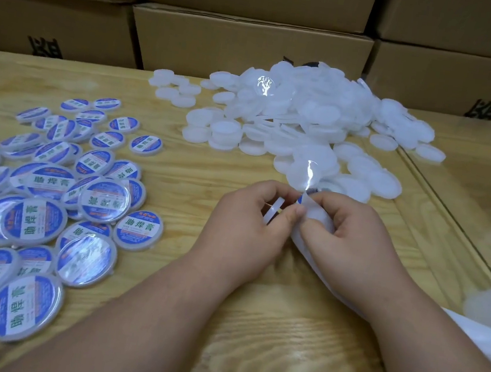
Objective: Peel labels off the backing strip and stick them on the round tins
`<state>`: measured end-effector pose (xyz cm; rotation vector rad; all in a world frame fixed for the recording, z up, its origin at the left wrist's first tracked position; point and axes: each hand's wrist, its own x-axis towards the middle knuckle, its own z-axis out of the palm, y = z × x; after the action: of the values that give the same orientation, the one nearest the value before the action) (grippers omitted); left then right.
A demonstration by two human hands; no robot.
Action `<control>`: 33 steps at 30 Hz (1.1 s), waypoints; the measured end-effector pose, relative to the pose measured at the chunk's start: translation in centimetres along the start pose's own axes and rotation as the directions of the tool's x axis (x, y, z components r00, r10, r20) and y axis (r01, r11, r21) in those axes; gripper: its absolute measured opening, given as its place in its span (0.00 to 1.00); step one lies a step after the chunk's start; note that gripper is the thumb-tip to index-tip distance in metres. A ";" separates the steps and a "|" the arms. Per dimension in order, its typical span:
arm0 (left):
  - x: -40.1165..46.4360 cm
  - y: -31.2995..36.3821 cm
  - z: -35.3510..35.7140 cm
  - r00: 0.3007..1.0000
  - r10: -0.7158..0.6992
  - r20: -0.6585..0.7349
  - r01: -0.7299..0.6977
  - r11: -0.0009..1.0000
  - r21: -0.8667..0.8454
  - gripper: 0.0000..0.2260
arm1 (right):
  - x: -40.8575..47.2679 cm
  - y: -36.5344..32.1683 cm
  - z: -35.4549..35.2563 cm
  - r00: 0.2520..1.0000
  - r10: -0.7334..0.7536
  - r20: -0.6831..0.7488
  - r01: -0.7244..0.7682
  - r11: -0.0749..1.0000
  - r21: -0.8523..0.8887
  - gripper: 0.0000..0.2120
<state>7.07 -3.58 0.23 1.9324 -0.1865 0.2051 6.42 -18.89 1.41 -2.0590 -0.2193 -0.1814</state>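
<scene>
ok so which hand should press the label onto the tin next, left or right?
Right, probably. The right hand already pinches the blue label at the backing strip, while the left hand grips the blank tin on edge. Left is better kept steadying the tin.

head cam: only one view, so nothing overlaps | you look forward and down from head height onto the wooden table (251,325) | close in: your left hand (246,217) and right hand (353,233) sit near centre | wide angle reaches the cardboard boxes (249,47) behind | edges probably bowed by the lens
</scene>
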 end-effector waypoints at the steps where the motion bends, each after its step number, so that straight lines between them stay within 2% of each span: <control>1: 0.0 0.0 0.0 1.000 0.005 0.001 -0.005 1.000 0.002 0.03 | 0.0 0.0 0.0 1.000 -0.004 -0.003 0.004 1.000 -0.001 0.09; 7: 0.1 0.0 -0.1 0.998 0.033 -0.044 -0.035 0.999 -0.033 0.06 | 0.0 0.2 -0.2 1.000 -0.026 -0.017 0.026 1.000 -0.004 0.09; 11: -0.1 0.3 -0.1 1.000 0.013 -0.020 -0.014 0.997 -0.076 0.01 | -0.1 0.2 -0.3 0.999 -0.033 -0.013 0.033 0.999 0.013 0.09; 22: -0.4 0.3 -0.5 1.000 0.024 -0.002 -0.025 0.998 -0.061 0.06 | -0.3 -0.5 -0.1 0.999 -0.011 -0.042 0.010 1.000 -0.017 0.12; 27: -0.5 0.6 -1.2 0.990 -0.032 -0.139 0.005 0.982 -0.190 0.11 | -0.4 -0.8 -0.3 0.996 -0.007 -0.086 0.003 0.999 -0.037 0.15; 31: -0.5 1.1 -1.6 0.946 -0.020 -0.323 -0.054 0.975 -0.218 0.13 | -0.7 -0.8 -0.3 0.998 -0.016 -0.066 0.014 1.000 -0.020 0.15; 33: -0.5 1.2 -1.7 0.930 -0.026 -0.366 -0.070 0.966 -0.247 0.12 | -0.9 -0.9 -0.3 0.999 -0.027 -0.047 0.026 0.999 -0.031 0.14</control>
<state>6.24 -2.38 1.79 1.6010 0.0156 0.5280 5.34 -18.76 2.11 -2.0802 -0.2154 -0.2513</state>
